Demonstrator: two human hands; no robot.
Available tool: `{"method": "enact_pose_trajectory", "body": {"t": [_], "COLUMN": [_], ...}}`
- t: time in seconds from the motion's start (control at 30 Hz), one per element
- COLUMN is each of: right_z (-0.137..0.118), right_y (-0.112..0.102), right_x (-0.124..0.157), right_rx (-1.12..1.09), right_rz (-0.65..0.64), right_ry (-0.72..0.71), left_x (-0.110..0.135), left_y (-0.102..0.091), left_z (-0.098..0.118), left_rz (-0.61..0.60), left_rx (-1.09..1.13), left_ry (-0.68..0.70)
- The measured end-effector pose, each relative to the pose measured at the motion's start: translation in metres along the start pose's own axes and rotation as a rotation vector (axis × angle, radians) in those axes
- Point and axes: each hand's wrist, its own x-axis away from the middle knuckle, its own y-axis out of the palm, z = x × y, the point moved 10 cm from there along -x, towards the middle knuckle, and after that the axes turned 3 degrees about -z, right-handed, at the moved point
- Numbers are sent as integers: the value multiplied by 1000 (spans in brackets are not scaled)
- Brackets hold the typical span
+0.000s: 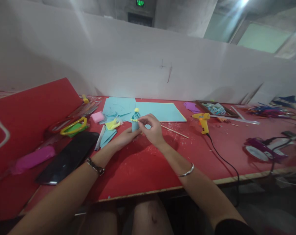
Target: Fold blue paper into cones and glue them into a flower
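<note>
A small light-blue figure [135, 125] with a striped, pointed top, a yellow ball at its tip and a yellow beaded band stands upright above the red table. My left hand [127, 137] is closed round its lower part from the left. From the right, my right hand [151, 129] pinches at the yellow band with thumb and forefinger. Whatever lies between those fingertips is too small to make out. Just left of the figure are a crumpled yellow piece of clay [112, 124] and folded light-blue sheets [108, 137].
Blue sheets [160, 111] lie behind my hands, a thin stick [174, 131] to the right. A yellow glue gun [203, 122] trails a black cord. Leftward are yellow-handled scissors [73, 126], a dark tablet [68, 158] and a pink block [97, 117]. A tray [215, 109] holds scraps.
</note>
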Motion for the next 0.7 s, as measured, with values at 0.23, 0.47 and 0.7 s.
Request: {"method": "enact_pose_trajectory", "body": {"t": [0.23, 0.47, 0.7], "right_z": [4, 7, 11], "right_y": [-1, -1, -7], "right_x": [0, -1, -1], "right_rx": [-47, -95, -60], "right_rz": [14, 11, 63], "right_ry": [31, 61, 75], "left_x": [-1, 1, 2], "left_y": [2, -1, 3], "left_z": [2, 1, 8], "left_rz": [-27, 18, -14], "left_rx": [27, 31, 14], "left_ry": [6, -5, 22]}}
